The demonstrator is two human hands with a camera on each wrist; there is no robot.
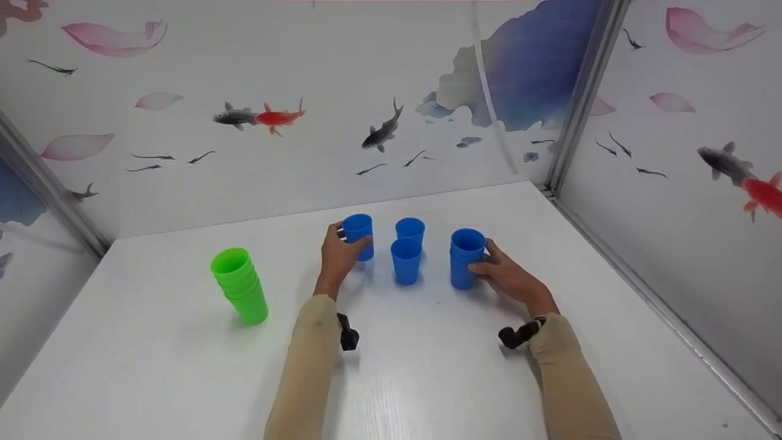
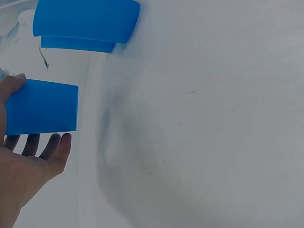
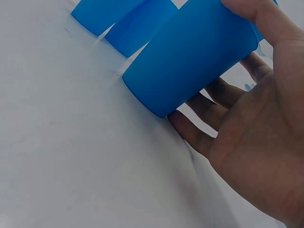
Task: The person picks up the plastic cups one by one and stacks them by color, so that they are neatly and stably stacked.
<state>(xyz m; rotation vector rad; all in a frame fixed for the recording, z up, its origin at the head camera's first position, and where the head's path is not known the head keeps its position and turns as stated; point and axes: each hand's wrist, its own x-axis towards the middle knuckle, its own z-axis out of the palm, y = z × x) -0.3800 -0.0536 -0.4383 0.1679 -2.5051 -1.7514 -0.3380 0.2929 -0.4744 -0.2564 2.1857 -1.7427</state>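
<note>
In the head view my left hand [image 1: 338, 260] grips a single blue cup [image 1: 358, 230], thumb on the near side and fingers round the far side. The left wrist view has this cup [image 2: 45, 107] between the thumb and the other fingers. Farther right, my right hand [image 1: 516, 278] holds a short stack of nested blue cups [image 1: 462, 272] by its right side, upright and mouth up. Thumb and fingers lie on either side of the stack [image 3: 190, 57] in the right wrist view. Between the hands stand two more blue cups, a nearer one [image 1: 406, 263] overlapping a farther one [image 1: 410, 227].
A stack of several bright green cups [image 1: 247, 296] leans a little on the left part of the white table [image 1: 421, 379]. Behind the table rises a white wall [image 1: 305, 177] printed with fish and petals. Another printed panel [image 1: 660, 232] borders the right side.
</note>
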